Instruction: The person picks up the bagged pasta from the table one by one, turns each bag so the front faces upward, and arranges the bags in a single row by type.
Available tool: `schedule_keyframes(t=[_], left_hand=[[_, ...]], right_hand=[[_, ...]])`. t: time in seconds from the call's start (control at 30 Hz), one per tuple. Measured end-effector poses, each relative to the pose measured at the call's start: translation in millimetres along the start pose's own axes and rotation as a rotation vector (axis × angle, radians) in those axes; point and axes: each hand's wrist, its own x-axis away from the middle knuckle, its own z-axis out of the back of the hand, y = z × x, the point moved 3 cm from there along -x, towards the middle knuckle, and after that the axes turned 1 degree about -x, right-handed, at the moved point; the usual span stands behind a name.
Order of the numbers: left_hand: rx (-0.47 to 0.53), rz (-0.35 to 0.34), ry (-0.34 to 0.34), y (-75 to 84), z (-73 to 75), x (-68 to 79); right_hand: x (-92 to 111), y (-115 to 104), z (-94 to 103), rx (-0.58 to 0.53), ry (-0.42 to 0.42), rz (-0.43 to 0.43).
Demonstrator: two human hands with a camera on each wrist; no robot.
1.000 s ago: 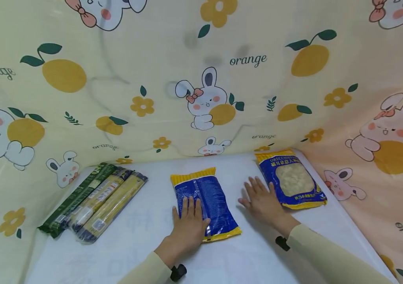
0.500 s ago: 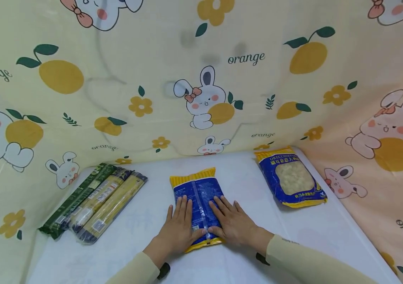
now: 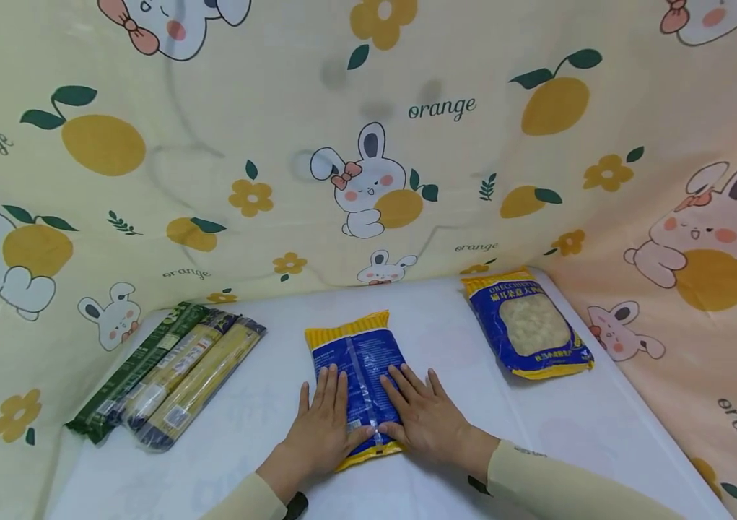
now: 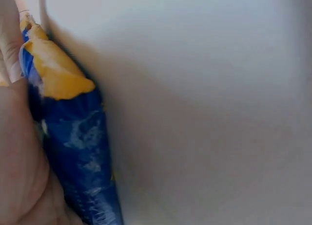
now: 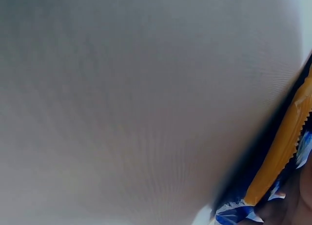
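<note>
A blue and yellow pasta bag (image 3: pixel 360 361) lies on the white table with its seam and printed back facing up. My left hand (image 3: pixel 321 427) rests flat on its left side, fingers straight and thumb toward the lower middle. Over the right side my right hand (image 3: pixel 432 422) lies with fingers extended, its thumb close to the left thumb. In the left wrist view the bag's blue side and yellow end (image 4: pixel 63 71) stand beside the palm (image 4: pixel 22 161). The right wrist view catches the yellow serrated edge (image 5: pixel 280 152) near part of the hand (image 5: pixel 298 198).
At the right, another pasta bag (image 3: pixel 533 325), labelled Orecchiette, lies with its clear window up. Several long packs of spaghetti (image 3: pixel 202 383), one green (image 3: pixel 141 368), lie side by side at the left. A patterned cloth (image 3: pixel 251 87) hangs behind the table (image 3: pixel 277 462).
My right hand has moved left from beside the Orecchiette bag onto the middle bag, which has turned slightly and shifted toward me. The left hand has slid to its left side.
</note>
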Motion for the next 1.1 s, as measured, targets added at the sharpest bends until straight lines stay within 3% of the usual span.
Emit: schedule_keyframes(t=[0.13,0.27,0.43,0.6,0.77,0.97,1.1], left_hand=[[-0.013,-0.007,-0.017,-1.1,6.6,-2.0],[-0.029,-0.007,-0.027,-1.6,24.8,-7.6],[-0.068,0.002,0.063,-5.7,55.3,-25.9],[-0.1,-0.012,0.17,-12.2,77.0,-60.4],[-0.131,-0.087,0.229,-9.5,91.8,-103.7],[-0.181,-0.163,0.292,-8.3,92.4,-148.4],[-0.202,-0.189,0.291,-5.9,84.6,-169.5]], right_hand=[[1,3,1.0,-0.007,0.001,0.002],[8,6,2.5,0.01,0.019,0.019],[17,8,6.4,0.075,0.052,0.058],[22,5,9.3,0.139,0.087,0.097],[23,3,8.7,0.166,0.078,0.079],[24,-3,6.3,0.167,0.09,0.086],[26,-3,6.5,0.181,0.114,0.088]])
